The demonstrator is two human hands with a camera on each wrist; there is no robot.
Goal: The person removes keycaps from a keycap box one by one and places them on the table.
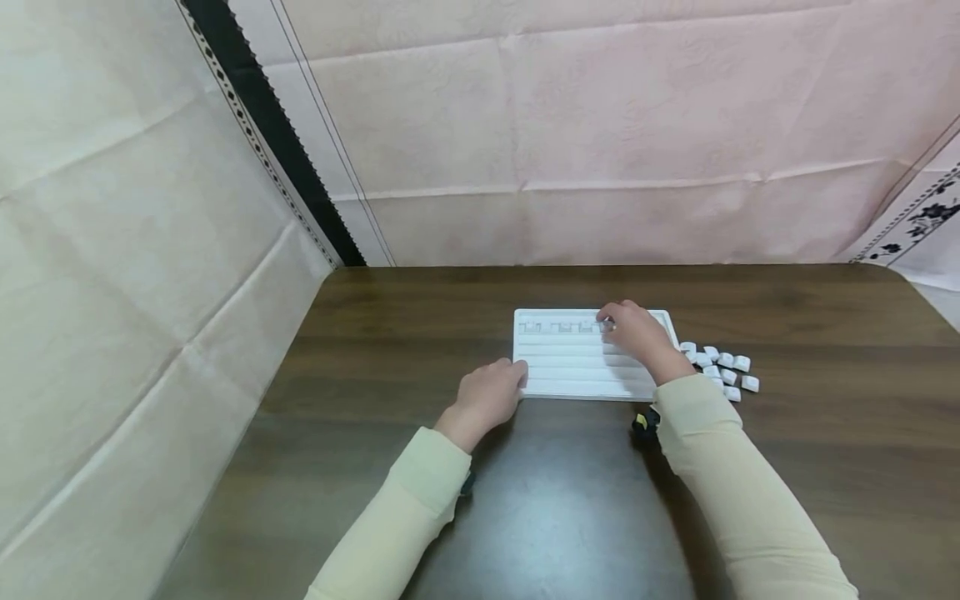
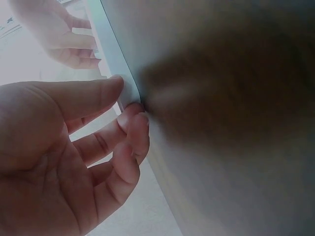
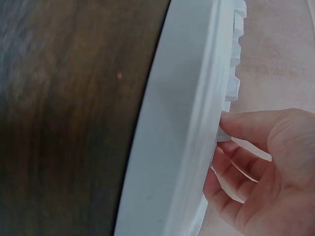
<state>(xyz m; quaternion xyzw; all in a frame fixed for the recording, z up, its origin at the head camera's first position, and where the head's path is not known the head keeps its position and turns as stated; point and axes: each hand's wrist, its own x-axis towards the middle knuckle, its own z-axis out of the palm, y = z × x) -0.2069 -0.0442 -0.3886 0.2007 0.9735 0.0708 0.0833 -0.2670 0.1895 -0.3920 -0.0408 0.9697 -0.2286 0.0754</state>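
Observation:
A white board with stepped rows [image 1: 570, 367] lies on the table. My left hand [image 1: 491, 390] holds its left end, thumb on top and fingertips at the edge in the left wrist view. Over the top row, toward the board's right part, is my right hand [image 1: 637, 337]. Between thumb and fingertips it pinches a small white keycap [image 3: 224, 136], partly hidden by the fingers. Several white keycaps [image 3: 233, 88] stand along that row to the left of the one I pinch. The lower rows show bare ridges.
A loose group of white keycaps [image 1: 741, 363] lies on the brown wooden table [image 1: 420, 317] just right of the board, partly behind my right wrist. Pale cloth [image 1: 600, 125] hangs behind the table's far edge, and more cloth hangs on the left.

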